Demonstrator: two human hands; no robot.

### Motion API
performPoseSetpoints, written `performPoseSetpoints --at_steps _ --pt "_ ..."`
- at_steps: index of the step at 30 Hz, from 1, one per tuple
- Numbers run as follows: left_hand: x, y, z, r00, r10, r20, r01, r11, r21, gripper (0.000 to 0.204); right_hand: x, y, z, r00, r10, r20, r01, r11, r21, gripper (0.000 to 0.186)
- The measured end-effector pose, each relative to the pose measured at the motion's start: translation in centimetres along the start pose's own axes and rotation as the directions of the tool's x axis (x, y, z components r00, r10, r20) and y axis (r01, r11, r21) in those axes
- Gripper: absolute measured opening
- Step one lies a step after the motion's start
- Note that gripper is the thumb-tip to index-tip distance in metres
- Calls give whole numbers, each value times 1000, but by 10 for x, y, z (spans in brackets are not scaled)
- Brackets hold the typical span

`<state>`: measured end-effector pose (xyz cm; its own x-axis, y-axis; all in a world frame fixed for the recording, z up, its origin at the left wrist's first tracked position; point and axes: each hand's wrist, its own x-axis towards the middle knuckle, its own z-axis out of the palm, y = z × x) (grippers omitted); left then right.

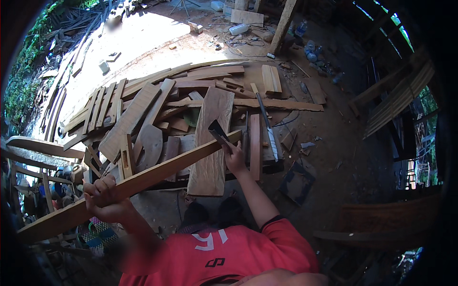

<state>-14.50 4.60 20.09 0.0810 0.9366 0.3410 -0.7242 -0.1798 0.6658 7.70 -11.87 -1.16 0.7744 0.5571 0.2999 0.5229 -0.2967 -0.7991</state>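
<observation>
My left hand (pixel 106 198) is wrapped round a long, narrow wooden plank (pixel 167 169), which slants up from the lower left toward the middle. Near the plank's far end, my right hand (pixel 234 158) is closed on a dark, angled try square (pixel 218 132), its flat part sticking up past the plank's edge. How the fingers sit behind it is partly hidden. Under that end lies a wide, thick board (pixel 210 164) with wavy grain, resting on the pile.
A low pile of boards and offcuts (pixel 152 105) spreads ahead. To its right lies a long tool with a shiny blade (pixel 272 138), beside a reddish wood strip (pixel 255 148). A dark square panel (pixel 296 183) is on the ground; a wooden post (pixel 283 28) stands farther off.
</observation>
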Motion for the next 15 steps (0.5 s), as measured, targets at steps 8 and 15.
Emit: performPoseSetpoints --at_steps 8,15 --pt "-1 -2 -7 1000 11 -13 -12 998 -61 25 17 22 1 996 60 58 -58 998 -40 31" --pt "0 -4 -6 1000 -3 11 4 999 -42 25 14 45 2 993 118 -27 -120 991 -53 30"
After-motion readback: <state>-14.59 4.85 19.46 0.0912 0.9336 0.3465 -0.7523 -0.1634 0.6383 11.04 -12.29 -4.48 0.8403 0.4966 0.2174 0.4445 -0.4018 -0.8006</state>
